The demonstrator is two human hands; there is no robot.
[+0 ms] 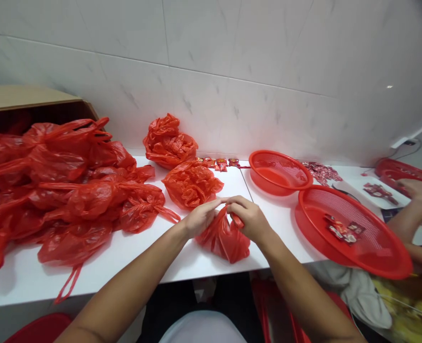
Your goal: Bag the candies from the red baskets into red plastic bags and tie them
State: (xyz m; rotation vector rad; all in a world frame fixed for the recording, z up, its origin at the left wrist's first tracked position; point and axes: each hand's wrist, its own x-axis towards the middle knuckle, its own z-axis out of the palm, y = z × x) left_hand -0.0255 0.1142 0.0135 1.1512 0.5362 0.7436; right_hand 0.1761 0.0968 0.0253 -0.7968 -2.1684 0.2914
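A red plastic bag [225, 240] rests on the white table right in front of me, its body rounded and its top gathered up. My left hand [204, 216] grips the bag's upper left side, with the fingertips reaching toward the other hand. Curled around the upper right part of the same bag is my right hand [248, 216], a bit of red plastic showing under its fingers. The two hands nearly meet above a gap between the bag's handles. What is inside the bag is hidden.
Many red bags [78, 186] are heaped at left before a cardboard box [35, 97]. Crumpled red bags [193, 183] lie behind my hands, near small red packets [221, 163]. Rightward are a red basket [278, 176], a larger basket [311, 224] holding packets, and another person's hand [418, 195].
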